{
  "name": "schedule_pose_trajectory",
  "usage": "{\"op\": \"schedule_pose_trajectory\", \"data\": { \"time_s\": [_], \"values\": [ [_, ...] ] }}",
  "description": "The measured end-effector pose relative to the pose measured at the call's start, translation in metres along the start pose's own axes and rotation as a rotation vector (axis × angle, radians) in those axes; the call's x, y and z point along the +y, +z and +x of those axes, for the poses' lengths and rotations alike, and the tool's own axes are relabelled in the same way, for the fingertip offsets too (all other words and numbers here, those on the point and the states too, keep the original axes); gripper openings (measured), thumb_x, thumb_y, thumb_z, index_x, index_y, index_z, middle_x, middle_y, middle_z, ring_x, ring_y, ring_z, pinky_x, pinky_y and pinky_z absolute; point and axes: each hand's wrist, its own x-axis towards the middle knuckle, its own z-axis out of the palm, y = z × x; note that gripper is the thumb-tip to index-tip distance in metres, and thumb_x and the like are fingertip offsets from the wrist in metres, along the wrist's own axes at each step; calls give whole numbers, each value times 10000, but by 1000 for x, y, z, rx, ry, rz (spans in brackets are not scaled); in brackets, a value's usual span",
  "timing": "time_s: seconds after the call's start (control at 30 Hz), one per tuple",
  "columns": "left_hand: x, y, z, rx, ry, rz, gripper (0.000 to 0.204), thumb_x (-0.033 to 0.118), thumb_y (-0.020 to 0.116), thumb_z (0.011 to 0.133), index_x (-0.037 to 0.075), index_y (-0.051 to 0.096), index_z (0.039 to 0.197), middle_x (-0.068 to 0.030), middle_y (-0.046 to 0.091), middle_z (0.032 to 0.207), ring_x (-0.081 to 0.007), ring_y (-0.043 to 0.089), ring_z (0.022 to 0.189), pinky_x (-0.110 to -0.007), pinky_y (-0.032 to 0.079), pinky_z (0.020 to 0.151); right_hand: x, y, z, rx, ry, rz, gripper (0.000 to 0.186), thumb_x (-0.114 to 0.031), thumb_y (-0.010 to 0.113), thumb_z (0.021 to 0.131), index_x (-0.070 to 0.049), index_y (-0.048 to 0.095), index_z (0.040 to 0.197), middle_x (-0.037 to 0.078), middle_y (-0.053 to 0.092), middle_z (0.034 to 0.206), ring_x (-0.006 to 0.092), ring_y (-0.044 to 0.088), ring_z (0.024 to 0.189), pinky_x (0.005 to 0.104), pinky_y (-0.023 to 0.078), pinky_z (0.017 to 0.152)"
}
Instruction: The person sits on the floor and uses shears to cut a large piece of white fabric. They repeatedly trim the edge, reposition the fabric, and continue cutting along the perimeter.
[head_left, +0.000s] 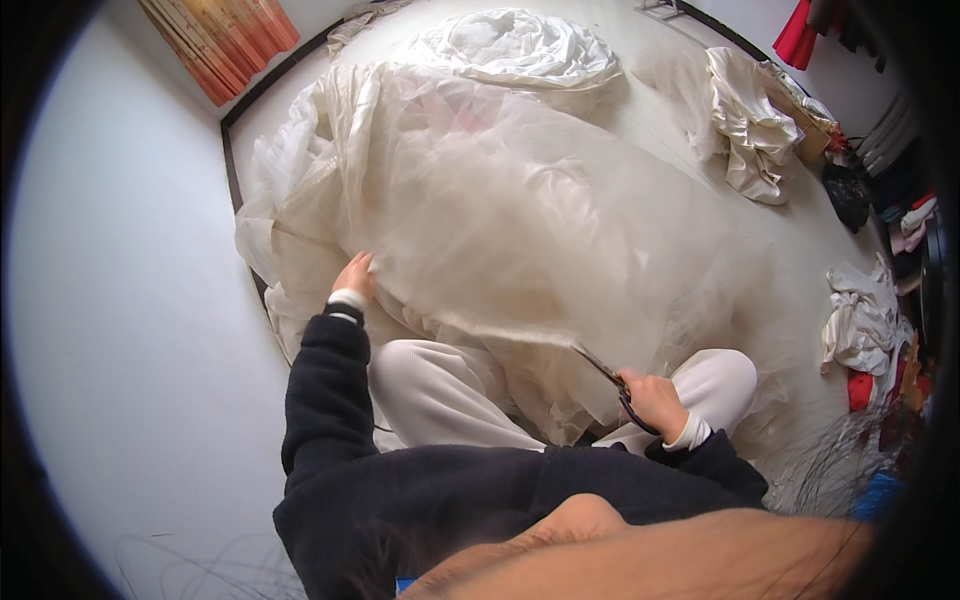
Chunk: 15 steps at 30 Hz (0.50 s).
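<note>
A great heap of sheer off-white tulle (560, 230) spreads over the floor in front of my knees. At its left, my left hand (355, 277) is closed on an edge of this tulle and draws it taut toward the right. My right hand (655, 402) is wrapped round the dark handles of a pair of scissors (602, 370), by my right knee. The scissor blades point up and left, with their tips at the near edge of the stretched tulle. Whether the blades touch the fabric is hard to tell.
A round pile of white fabric (515, 48) lies behind the tulle. Cream cloth (750, 130) sits at the far right beside a black bag (846, 197), with more white cloth (862, 325) nearer. A white wall (130, 300) rises at the left; an orange curtain (225, 45) hangs there.
</note>
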Motion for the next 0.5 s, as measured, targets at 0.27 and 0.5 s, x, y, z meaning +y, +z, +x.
{"op": "schedule_pose_trajectory", "data": {
  "time_s": [0.27, 0.5],
  "values": [
    [251, -21, -106, -613, 393, -548, 249, 254, 613, 858, 23, 674, 929, -153, 661, 810, -199, 650, 752, -309, 501, 690, -20, 16, -4, 118, 166, 257, 377, -226, 618, 730, -88, 554, 1075, 157, 637, 755, 361, 617, 720, 445, 486, 621],
    [307, 14, -183, -578, -144, -1261, 211, 140, 637, 851, -55, 624, 930, -75, 647, 822, -123, 594, 757, -259, 479, 683, -56, 29, 1, 130, 82, 284, 341, -295, 607, 786, -95, 549, 1055, 140, 635, 862, 350, 614, 769, 440, 485, 646]
  ]
}}
